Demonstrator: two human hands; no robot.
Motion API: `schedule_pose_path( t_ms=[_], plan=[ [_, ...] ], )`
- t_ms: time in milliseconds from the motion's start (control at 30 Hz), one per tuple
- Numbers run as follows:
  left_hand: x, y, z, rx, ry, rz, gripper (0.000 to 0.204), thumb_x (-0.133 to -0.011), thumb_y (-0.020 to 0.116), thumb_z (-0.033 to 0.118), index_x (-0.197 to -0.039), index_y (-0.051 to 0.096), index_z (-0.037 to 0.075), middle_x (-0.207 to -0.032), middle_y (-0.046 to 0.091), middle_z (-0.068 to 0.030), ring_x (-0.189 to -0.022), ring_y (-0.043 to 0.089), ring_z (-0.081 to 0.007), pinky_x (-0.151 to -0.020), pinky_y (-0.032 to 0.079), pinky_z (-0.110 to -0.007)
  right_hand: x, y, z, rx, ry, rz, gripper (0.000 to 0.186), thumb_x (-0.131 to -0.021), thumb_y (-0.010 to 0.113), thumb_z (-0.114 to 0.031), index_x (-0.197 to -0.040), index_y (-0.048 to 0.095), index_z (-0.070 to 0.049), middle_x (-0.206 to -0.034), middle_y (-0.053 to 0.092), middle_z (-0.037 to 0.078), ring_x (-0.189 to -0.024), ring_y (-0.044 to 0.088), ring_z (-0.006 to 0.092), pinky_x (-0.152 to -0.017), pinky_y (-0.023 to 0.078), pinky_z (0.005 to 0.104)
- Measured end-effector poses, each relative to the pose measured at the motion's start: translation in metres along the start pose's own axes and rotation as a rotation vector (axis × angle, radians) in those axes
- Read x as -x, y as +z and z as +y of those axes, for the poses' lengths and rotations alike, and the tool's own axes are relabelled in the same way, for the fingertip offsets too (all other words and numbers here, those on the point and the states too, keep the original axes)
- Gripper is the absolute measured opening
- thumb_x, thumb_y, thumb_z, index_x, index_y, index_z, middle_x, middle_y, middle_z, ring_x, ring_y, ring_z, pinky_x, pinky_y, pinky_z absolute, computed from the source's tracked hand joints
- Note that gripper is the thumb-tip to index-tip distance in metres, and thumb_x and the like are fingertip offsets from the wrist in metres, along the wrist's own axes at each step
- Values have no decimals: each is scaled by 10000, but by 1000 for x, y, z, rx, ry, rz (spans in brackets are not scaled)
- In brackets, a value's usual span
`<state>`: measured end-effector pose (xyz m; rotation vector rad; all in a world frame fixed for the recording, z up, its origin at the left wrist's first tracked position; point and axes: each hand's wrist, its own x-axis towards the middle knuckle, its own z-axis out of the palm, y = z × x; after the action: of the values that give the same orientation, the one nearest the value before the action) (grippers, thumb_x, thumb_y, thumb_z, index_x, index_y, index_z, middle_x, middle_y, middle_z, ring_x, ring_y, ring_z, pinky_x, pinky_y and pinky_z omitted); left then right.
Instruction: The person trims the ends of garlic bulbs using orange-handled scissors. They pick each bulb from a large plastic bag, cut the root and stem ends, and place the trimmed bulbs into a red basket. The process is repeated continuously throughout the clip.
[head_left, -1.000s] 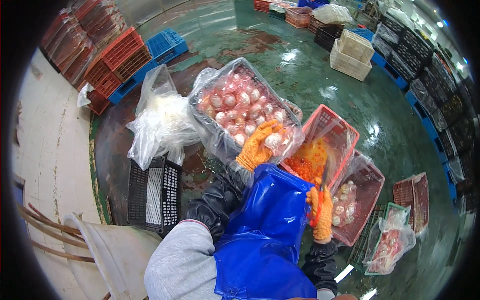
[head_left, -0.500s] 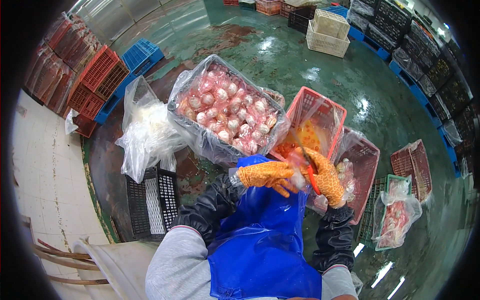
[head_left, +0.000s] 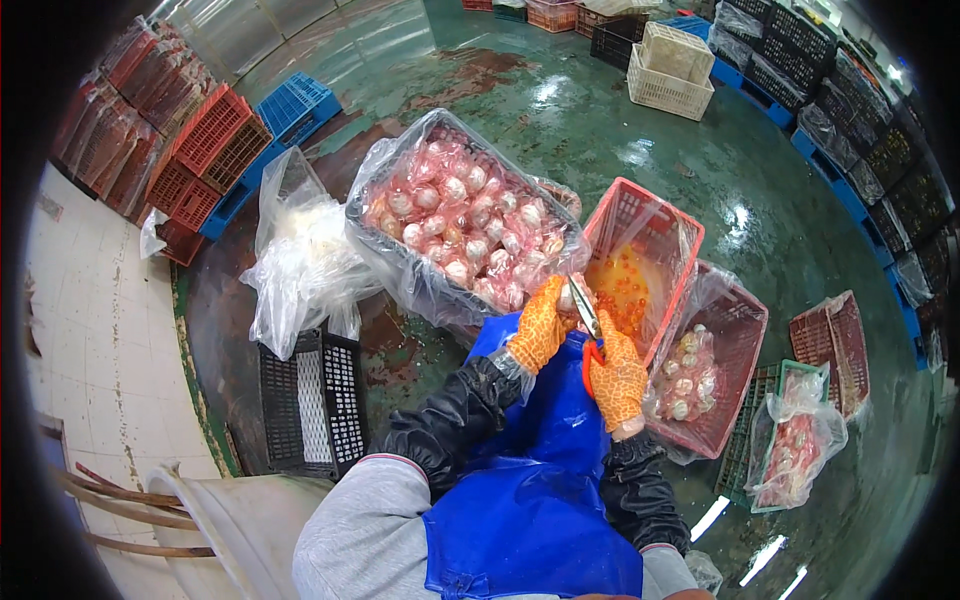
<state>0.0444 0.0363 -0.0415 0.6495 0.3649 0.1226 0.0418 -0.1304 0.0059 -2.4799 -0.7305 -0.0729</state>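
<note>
Our left hand (head_left: 540,335) has come back from the lined crate (head_left: 470,225) pinching a small pouch (head_left: 566,297), and our right hand (head_left: 617,380) now clamps scissors (head_left: 588,318) against it, so we judge cutting is starting.

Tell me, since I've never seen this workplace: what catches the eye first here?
Two orange gloves meet at centre: the left hand holds a small pale item, the right hand works scissors on it. Behind them sits a bag-lined crate heaped with pink-white bagged pieces, and a red crate holding orange pieces stands to the right.
</note>
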Motion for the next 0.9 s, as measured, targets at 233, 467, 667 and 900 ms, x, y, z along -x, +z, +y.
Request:
schedule_pose_path(
  t_ms=[233, 467, 667, 900],
  plan=[
    [18, 13, -2, -45, -161, -250, 466, -963, 475, 386, -1244, 504, 15, -1090, 619, -110, -941, 611, -175, -696, 520, -264, -14, -4, 1, -1074, 355, 183, 454, -867, 640, -45, -1282, 468, 14, -1136, 578, 90, -975, 556, 157, -835, 473, 278],
    [41, 27, -19, -527, -117, -188, 349, -984, 431, 401, -1022, 580, 88, -752, 604, -13, -566, 562, -110, -466, 449, -233, -14, -1, -3, -1134, 380, 133, 405, -874, 624, -48, -1254, 492, -1, -1063, 594, 46, -863, 566, 96, -728, 483, 218],
    [49, 36, -10, -552, -52, -59, 412, -970, 417, 470, -887, 556, 91, -543, 535, -33, -429, 525, -132, -356, 394, -246, -10, 18, 14, -1484, 455, 80, 367, -922, 571, -151, -1268, 493, -55, -1029, 606, 40, -835, 606, 141, -690, 509, 231],
    [20, 25, 19, -379, 225, 240, 396, -951, 476, 465, -876, 559, 85, -526, 520, -54, -405, 493, -154, -363, 389, -281, 8, -13, 9, -894, 301, -114, 607, -807, 744, -259, -1291, 468, -17, -911, 552, 42, -800, 520, 117, -727, 453, 243]
  ],
)
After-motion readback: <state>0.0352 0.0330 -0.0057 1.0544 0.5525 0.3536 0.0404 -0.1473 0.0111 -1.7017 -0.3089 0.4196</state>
